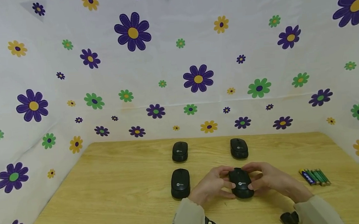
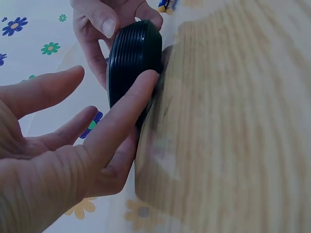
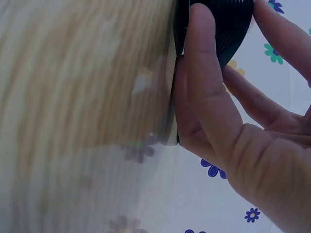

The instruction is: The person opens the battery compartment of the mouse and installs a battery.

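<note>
A black wireless computer mouse (image 1: pixel 241 184) lies low over the wooden table, with a hand on either side. My left hand (image 1: pixel 212 185) holds its left side; in the left wrist view, one fingertip presses the ribbed side of the mouse (image 2: pixel 133 53) while two other fingers stand away from it. From the opposite side my right hand (image 1: pixel 270 179) grips it with thumb and fingers, and in the right wrist view a fingertip lies against the dark mouse body (image 3: pixel 233 29). The underside of the mouse is hidden.
Left of my hands sits another black mouse (image 1: pixel 180 184). Two more stand farther back, a left one (image 1: pixel 180 151) and a right one (image 1: pixel 239 148). Several batteries (image 1: pixel 315 177) lie in a row at the right. A flower-patterned cloth (image 1: pixel 164 65) surrounds the wooden table (image 1: pixel 116 191).
</note>
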Demonstrator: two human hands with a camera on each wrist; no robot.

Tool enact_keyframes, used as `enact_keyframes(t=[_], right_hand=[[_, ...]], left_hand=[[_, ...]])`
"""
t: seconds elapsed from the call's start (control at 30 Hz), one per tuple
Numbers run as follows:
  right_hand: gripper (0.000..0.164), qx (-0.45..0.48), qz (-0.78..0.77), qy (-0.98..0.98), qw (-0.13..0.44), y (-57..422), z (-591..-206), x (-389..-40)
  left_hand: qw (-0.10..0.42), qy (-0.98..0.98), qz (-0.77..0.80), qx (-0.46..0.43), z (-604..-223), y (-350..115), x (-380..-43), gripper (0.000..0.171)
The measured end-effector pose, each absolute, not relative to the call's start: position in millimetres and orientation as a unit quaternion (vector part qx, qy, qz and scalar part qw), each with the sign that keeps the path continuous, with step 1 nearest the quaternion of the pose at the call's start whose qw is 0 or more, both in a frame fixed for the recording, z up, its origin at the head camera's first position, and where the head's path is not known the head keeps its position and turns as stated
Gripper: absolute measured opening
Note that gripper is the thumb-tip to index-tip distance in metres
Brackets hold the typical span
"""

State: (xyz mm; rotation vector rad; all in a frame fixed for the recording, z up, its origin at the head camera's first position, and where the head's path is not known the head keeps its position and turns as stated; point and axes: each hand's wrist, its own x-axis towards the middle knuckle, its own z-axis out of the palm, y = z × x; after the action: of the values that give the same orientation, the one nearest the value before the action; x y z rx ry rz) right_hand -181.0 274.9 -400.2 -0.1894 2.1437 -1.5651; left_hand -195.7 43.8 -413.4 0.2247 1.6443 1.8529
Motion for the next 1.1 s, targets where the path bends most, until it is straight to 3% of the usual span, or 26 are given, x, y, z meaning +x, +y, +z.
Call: enact_keyframes(t=[1.1], right_hand=[[0.070, -0.113, -0.618, 0.743, 0.231, 269.8, -391.7, -171.6]], left_hand=[[0.294, 0.671, 0.674, 0.096, -403.8, 33.7, -191.9, 0.063]])
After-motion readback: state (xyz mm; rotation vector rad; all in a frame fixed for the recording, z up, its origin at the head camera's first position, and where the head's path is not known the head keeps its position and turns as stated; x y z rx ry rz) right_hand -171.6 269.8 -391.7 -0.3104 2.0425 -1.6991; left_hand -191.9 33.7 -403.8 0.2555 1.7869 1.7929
